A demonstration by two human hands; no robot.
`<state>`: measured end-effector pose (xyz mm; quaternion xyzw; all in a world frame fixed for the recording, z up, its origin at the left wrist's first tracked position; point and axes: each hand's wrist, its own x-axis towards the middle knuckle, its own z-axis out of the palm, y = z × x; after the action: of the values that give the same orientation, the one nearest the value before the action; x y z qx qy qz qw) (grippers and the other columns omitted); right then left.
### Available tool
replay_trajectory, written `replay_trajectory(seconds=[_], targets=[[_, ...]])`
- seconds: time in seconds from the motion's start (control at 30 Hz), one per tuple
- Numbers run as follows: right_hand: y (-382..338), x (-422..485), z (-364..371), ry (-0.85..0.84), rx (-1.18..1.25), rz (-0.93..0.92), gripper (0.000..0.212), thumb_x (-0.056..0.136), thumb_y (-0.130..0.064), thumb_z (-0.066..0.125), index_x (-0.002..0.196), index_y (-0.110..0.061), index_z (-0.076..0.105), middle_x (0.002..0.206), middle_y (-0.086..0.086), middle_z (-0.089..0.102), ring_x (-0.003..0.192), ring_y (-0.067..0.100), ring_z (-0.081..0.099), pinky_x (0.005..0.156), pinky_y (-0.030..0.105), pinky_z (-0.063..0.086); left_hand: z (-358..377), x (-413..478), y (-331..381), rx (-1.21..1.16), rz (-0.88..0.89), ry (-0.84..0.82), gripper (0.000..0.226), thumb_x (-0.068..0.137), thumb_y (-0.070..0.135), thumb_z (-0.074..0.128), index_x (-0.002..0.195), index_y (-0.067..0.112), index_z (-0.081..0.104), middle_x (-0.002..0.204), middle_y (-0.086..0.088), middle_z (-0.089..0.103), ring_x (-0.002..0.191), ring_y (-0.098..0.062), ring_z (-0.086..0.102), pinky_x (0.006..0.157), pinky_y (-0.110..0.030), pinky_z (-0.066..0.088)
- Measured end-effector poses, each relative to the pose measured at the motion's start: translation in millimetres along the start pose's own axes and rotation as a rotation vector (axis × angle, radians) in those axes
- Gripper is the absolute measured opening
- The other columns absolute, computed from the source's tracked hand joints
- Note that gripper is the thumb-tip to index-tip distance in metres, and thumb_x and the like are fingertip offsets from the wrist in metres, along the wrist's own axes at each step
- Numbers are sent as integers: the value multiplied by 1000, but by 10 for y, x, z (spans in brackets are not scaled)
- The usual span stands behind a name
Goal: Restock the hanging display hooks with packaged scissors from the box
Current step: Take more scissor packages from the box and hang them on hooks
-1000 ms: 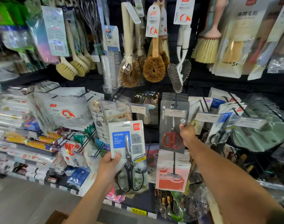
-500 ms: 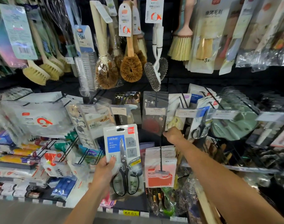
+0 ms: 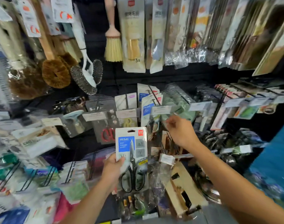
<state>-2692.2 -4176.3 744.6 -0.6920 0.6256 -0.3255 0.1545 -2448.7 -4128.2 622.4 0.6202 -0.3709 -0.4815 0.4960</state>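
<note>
Grips pack [image 3: 131, 151] at lower left edge with left hand [image 3: 112, 171]: thumb on front, fingers curled behind. Holds it upright, near centre, slot [image 3: 131, 131] free, not yet hung. Has moved right hand [image 3: 181, 133] rightward, away from red scissors [image 3: 108, 135] to just below tag [image 3: 160, 109] on hook [image 3: 155, 97] carrying matching blue cards [image 3: 147, 109]. Fingers loosely curled there; cannot tell through blur whether pinching anything. Reads as target hook found: next probably lifting pack up and right, threading slot over hook tip
</note>
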Motion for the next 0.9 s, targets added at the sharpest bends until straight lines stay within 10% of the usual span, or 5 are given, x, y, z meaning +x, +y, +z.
replay_trajectory(seconds=[0.17, 0.33, 0.53, 0.9], targets=[[103, 156, -346, 151, -17, -68, 11, 92, -11, 57, 86, -19, 59, 89, 2, 64, 78, 23, 59, 65, 32, 47, 444, 73, 102, -1, -10, -22, 21, 94, 4, 58, 96, 23, 66, 102, -1, 73, 91, -14, 68, 87, -31, 53], [375, 395, -711, 302, -279, -150, 30, 93, -21, 59, 118, -5, 59, 118, 16, 54, 104, 36, 51, 86, 47, 45, 721, 211, 161, 54, -52, -14, 17, 95, 16, 58, 105, 29, 64, 104, 9, 70, 96, -11, 65, 87, -33, 51], [694, 538, -734, 32, -507, -278, 57, 93, -41, 55, 139, -9, 46, 139, 13, 50, 129, 34, 44, 111, 48, 28, 1011, 290, 278, 53, -31, 18, 16, 95, 17, 58, 96, 32, 65, 102, 8, 71, 95, -14, 65, 87, -36, 52], [877, 600, -638, 85, -569, -387, 62, 89, -40, 57, 140, -7, 44, 139, 14, 53, 132, 33, 44, 114, 48, 24, 1220, 275, 383, 0, 74, 12, 27, 96, 11, 56, 95, 36, 65, 104, 7, 72, 95, -12, 68, 82, -31, 54]])
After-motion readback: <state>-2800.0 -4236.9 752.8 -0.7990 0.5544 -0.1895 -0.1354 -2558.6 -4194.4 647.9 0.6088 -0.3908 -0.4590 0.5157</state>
